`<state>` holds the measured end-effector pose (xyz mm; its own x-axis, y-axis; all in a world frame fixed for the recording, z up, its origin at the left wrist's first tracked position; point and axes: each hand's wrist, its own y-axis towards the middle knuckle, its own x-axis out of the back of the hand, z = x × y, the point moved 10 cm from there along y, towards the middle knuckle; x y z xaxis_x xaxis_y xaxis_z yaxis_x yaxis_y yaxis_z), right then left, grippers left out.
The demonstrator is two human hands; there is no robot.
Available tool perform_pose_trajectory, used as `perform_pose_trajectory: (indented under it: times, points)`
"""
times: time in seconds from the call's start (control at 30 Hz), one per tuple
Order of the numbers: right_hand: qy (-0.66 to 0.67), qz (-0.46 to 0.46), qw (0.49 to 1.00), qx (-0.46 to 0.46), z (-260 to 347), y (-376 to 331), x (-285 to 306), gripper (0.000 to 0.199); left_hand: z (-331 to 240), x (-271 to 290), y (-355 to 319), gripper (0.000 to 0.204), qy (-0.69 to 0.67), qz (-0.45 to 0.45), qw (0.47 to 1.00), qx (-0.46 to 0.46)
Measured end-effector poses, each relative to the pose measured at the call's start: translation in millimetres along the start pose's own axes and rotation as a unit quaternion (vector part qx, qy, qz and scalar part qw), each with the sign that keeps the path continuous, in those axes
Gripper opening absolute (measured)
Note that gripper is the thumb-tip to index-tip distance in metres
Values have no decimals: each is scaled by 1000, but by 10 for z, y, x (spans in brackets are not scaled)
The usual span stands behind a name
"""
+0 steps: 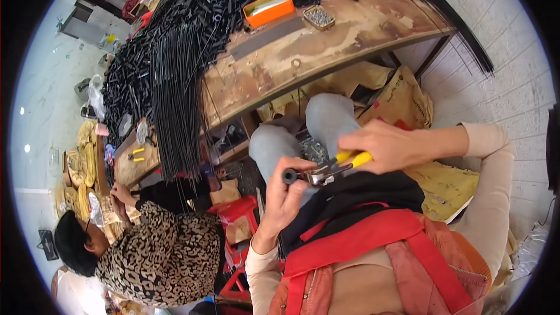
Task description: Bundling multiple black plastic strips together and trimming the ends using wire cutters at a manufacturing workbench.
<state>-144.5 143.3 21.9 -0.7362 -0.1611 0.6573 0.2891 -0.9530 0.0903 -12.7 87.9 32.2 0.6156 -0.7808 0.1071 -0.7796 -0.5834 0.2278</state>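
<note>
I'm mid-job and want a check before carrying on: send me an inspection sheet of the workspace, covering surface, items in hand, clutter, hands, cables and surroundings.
Surface: wooden tabletop, stained and worn.
Items in hand: black tube; yellow-handled pliers, metal end close to the tube, contact unclear.
Clutter: heap of black parts; long black rods overhanging the table edge; orange box; small tray of metal pieces.
Hands: left hand grips the tube; right hand grips the pliers.
Cables: apparently a thin dark cord by the right wall.
Surroundings: co-worker at left; brown paper sack beneath the table.
</note>
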Motion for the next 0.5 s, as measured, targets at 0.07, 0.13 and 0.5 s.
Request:
perform_pose_trajectory:
  times: [0.07, 0.13, 0.5]
  points:
    - [-104, -149, 975, 126, -92, 114, 423, 24, 95, 169, 148, 42, -29, -54, 998, 4]
    - [-176, -180, 966, 58, -591, 398, 684, 26, 130, 334, 258, 41, -70, -100, 992, -27]
    - [-268, -147, 952, -7, -1594, 1215, 1028, 14, 712, 367, 498, 38, -119, -105, 986, 41]
